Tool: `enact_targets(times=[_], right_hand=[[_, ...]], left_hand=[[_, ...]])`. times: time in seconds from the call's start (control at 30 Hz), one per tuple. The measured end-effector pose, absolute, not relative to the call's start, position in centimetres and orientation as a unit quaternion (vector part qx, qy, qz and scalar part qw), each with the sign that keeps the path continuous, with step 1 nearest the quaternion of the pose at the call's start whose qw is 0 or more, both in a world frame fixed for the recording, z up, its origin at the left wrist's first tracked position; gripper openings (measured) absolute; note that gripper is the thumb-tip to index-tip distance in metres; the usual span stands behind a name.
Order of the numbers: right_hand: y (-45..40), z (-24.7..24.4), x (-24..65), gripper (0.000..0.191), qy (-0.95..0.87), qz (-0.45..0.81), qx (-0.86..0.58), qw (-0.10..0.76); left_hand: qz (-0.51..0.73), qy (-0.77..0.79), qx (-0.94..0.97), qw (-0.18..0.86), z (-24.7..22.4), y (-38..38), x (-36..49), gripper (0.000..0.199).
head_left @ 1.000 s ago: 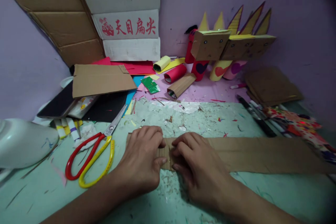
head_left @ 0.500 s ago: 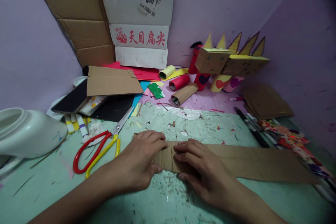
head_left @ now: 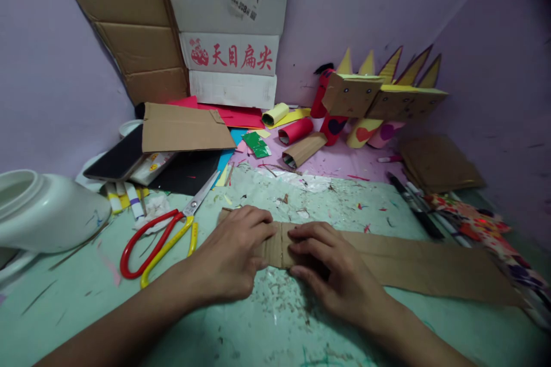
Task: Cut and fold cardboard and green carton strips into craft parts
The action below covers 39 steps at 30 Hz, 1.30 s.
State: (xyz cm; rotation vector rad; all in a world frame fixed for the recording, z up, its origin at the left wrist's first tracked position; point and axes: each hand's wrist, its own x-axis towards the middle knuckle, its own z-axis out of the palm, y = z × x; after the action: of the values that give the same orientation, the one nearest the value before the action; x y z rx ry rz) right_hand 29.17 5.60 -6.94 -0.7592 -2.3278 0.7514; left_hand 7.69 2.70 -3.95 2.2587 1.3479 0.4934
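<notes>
A person's bare hands meet over a strip of cardboard (head_left: 434, 265), lying flat across a green worktop (head_left: 249, 332) with its long end stretching to the right, in the view from the head camera. The left grip (head_left: 236, 255) clasps the strip's short end, fingers over the top and thumb by the near edge. The right grip (head_left: 338, 266) sets bent fingertips on the strip just across the crease (head_left: 282, 245); whether it pinches or merely presses, one cannot tell. The step in hand looks to be working the cardboard at that crease, and the next move would seem to call for a firm left hold and even pressure from the right along the line. Scissors (head_left: 177, 236) with red and yellow handles lie near the left wrist, a white container (head_left: 55, 212) farther left. Beyond the hands are paper tubes (head_left: 295, 131) and crowned cardboard figures (head_left: 353, 97), with pens (head_left: 415, 206) to the right
</notes>
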Motion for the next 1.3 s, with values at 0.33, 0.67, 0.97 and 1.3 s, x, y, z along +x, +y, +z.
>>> enact_targets(times=[0.33, 0.67, 0.97, 1.3], right_hand=[[5.7, -6.0, 29.5, 0.045, -0.897, 0.181, -0.346, 0.206], [5.1, -4.8, 29.7, 0.048, -0.901, 0.223, -0.333, 0.165], [4.8, -4.7, 29.8, 0.052, -0.910, 0.184, -0.316, 0.196], [4.9, -4.7, 29.8, 0.050, -0.912, 0.160, -0.310, 0.218]], left_hand=[[0.137, 0.481, 0.837, 0.223, -3.6, 2.8, 7.5, 0.040], [0.113, 0.474, 0.844, 0.224, -2.8, 2.0, 7.7, 0.043], [0.187, 0.505, 0.824, 0.173, -2.3, 2.1, 7.6, 0.029], [0.250, 0.672, 0.682, 0.145, 0.9, 5.9, 3.5, 0.022]])
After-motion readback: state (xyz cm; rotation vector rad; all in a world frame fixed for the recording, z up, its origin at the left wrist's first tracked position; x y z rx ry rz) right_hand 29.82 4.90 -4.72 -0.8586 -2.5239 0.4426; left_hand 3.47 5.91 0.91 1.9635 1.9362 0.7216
